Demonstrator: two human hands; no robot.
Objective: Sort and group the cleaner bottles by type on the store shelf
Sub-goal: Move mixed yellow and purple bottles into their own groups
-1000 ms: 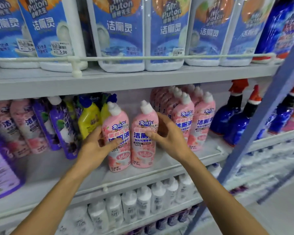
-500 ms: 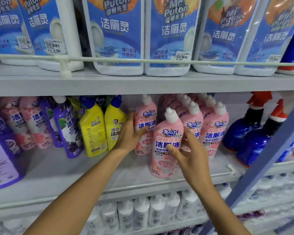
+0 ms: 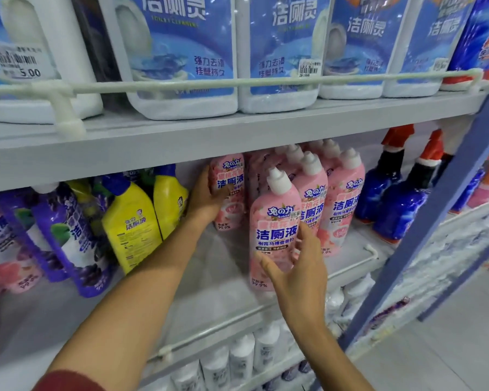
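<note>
Stood on the middle shelf (image 3: 215, 280): pink bottles (image 3: 336, 201) clustered at the right, yellow bottles (image 3: 130, 224) and purple bottles (image 3: 68, 238) leaning to the left, blue sprayers (image 3: 384, 187) further right.

Left hand (image 3: 206, 201) reached deep under the upper shelf, fingers and thumb curled round a rear pink bottle (image 3: 228, 190) at mid-label; closed on it, apparently to press it in beside the pink cluster, away from the yellow ones just at its left. Hard to tell whether lifted or resting on the shelf, since its base was blurred.

Right hand (image 3: 297, 266) half open, fingers spread across the lower label of the front pink bottle (image 3: 274, 230), thumb below; touching rather than clamping, seemingly to steady and square it at the front of the pink row. Bottle upright, label forward, near the shelf's front rail (image 3: 350, 268).

Judged as grouping of pink bottles nearly done at the right. Left to sort: more pink bottles mixed among the purple at far left (image 3: 3, 249). Gap left open on the bare shelf between yellow and pink, likely as the boundary between types.
</note>
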